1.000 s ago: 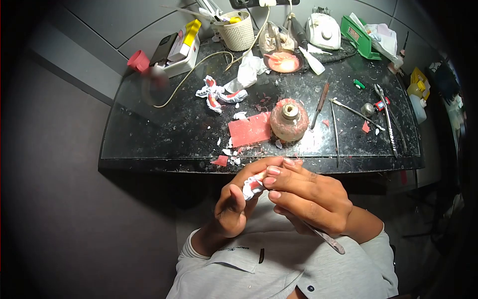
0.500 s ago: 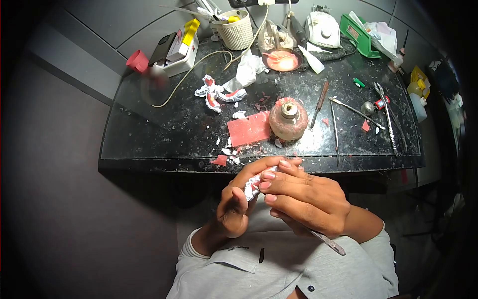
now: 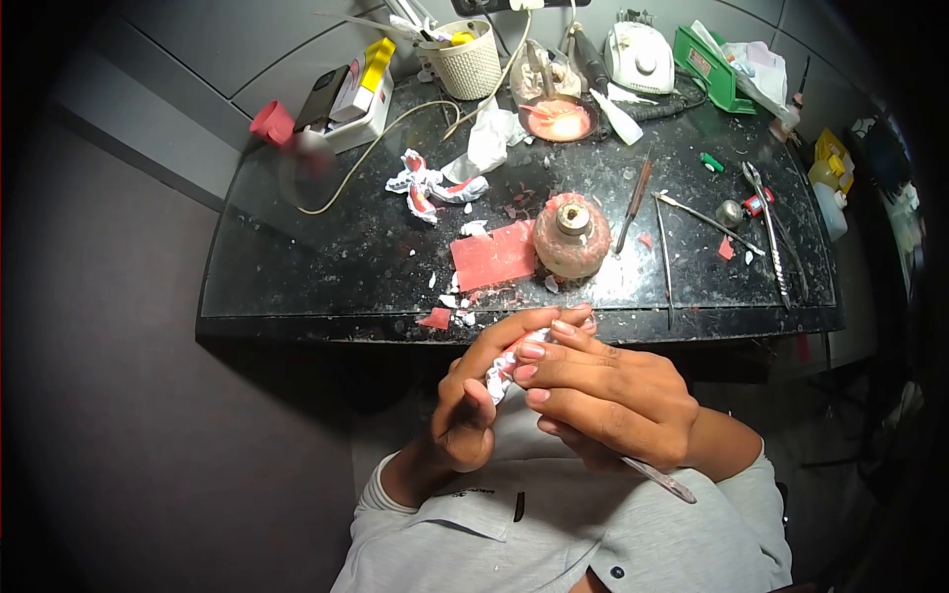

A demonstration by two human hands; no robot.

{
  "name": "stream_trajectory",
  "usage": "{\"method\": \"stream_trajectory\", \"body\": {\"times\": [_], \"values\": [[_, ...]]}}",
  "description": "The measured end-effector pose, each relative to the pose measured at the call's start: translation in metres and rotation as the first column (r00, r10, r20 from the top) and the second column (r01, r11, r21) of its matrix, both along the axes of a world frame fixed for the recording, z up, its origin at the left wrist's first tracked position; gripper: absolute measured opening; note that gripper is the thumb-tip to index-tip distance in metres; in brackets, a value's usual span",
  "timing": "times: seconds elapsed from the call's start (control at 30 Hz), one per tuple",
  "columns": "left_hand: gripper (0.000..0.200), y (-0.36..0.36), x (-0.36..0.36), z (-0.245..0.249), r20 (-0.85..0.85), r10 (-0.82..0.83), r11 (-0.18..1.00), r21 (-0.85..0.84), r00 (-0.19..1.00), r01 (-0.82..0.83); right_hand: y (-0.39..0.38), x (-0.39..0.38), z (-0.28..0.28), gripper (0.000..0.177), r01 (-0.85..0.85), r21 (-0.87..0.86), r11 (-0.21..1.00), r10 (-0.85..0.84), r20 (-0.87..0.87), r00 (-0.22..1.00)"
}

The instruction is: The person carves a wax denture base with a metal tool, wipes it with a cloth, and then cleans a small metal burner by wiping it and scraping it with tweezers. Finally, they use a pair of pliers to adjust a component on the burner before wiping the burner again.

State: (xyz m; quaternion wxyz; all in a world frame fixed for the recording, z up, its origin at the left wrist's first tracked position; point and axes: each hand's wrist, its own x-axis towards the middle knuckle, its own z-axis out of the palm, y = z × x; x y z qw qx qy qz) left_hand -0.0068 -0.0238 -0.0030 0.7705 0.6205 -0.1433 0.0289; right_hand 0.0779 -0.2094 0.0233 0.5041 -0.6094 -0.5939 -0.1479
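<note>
My left hand [image 3: 463, 420] is curled around a small white plaster dental cast [image 3: 498, 380] with pink wax along it. Much of the cast is hidden by my fingers. Over it from the right comes my right hand [image 3: 623, 397], closed, its fingertips against the cast. A slim metal carving tool [image 3: 664, 482] sticks out below that hand; its working end is hidden. Beyond my hands, a glass spirit burner [image 3: 571, 240] stands on the dark bench [image 3: 326, 262], beside a pink wax sheet [image 3: 491, 257].
White casts with pink wax [image 3: 422, 185] lie at the back left of the bench. A pan of pink wax [image 3: 560, 119] sits at the back. To the right are a wax knife [image 3: 635, 206], a thin probe [image 3: 665, 262] and pliers [image 3: 769, 237]. Plaster crumbs lie near the front edge.
My right hand and the tool handle have shifted very slightly to the right. A little more pink shows on the cast between my fingers. The bench things stay put.
</note>
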Motion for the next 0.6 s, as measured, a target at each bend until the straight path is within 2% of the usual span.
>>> {"method": "stream_trajectory", "body": {"times": [0.2, 0.37, 0.6], "values": [[0.095, 0.0001, -0.0018, 0.0018, -0.029, 0.003, 1.000, 0.006, 1.000, -0.003, -0.0001, 0.0017, 0.0007, 0.031, -0.006, -0.004, 1.000, 0.006, 0.009, 1.000], [0.097, -0.0007, -0.0024, -0.0010, -0.053, -0.038, 0.995, -0.097, 0.998, 0.033, -0.0003, 0.0035, -0.0002, 0.034, -0.024, -0.006, 1.000, 0.024, 0.002, 1.000], [0.097, -0.0010, -0.0030, 0.0001, -0.077, -0.060, 0.988, -0.148, 0.995, 0.048, 0.0011, 0.0041, -0.0039, 0.039, -0.014, 0.013, 1.000, 0.014, 0.007, 1.000]]}}
